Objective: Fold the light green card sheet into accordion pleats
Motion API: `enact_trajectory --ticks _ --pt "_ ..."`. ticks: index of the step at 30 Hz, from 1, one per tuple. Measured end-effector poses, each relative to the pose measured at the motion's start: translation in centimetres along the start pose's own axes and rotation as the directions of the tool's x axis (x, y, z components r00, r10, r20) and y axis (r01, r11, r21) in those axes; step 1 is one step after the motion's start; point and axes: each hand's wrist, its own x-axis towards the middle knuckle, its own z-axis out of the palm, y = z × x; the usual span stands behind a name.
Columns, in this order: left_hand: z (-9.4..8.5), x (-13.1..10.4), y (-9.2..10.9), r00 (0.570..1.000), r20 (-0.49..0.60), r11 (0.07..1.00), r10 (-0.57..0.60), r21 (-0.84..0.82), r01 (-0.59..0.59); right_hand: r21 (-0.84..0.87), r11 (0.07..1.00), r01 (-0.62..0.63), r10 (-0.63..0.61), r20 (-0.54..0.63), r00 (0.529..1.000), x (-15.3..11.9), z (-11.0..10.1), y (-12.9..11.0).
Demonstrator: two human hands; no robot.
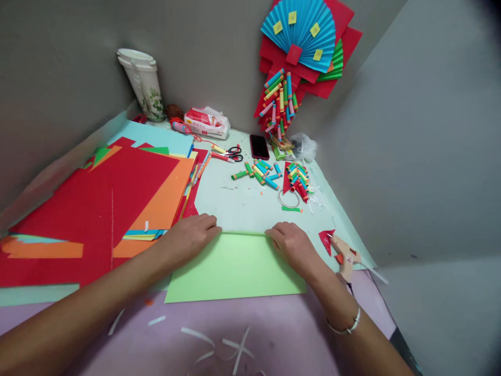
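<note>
The light green sheet (238,269) lies in front of the person, its upper part on the pale covering (230,203) of the worktop (297,339) and its near edge close to the bare purple part; a narrow ridge, which looks like a thin fold, runs along its far edge between the two hands. It should handle as light, thin paper or card, stiff enough to keep flat yet easy to crease, and likely to skid if pushed from one side only; the best hold seems to be at both ends of the far edge, fingertips level, since a pull in the middle could skew or buckle it.

The left hand (199,230) has its grip closed on the far left end of that edge, fingers bent and bunched, with no gap showing; the right hand (291,243) does likewise at the far right end (a bracelet (346,330) sits on that wrist), its fingers curled down on the paper; how hard either presses cannot be told. To the left, beneath the forearm, lies red paper (78,209); well to the right rests a glue gun (346,256), near a red scrap (325,242).
</note>
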Motion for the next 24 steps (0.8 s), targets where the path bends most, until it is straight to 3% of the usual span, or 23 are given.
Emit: enact_trajectory --ticks 6,10,15,21,24 --pt "0.5 -0.8 0.9 0.994 -0.100 0.993 0.054 0.108 -0.043 -0.049 0.998 0.035 -0.041 -0.134 0.990 -1.5 0.9 -0.7" --pt "0.7 -1.3 1.4 0.994 -0.102 0.988 0.034 0.155 -0.018 -0.047 0.998 0.042 -0.050 -0.183 0.982 -1.9 0.8 -1.0" --pt "0.7 -1.6 1.7 0.994 -0.099 0.978 0.049 0.207 -0.028 -0.047 0.999 0.016 -0.025 -0.214 0.977 -2.4 0.5 -1.0" --pt "0.9 -1.7 2.0 0.983 -0.172 0.970 0.061 0.244 -0.018 -0.044 0.999 0.003 -0.014 -0.234 0.972 -2.9 0.4 -1.0" --pt "0.8 -1.7 2.3 0.991 -0.128 0.973 0.026 0.232 0.004 -0.026 1.000 -0.010 0.005 -0.213 0.977 -3.0 0.4 -1.1"
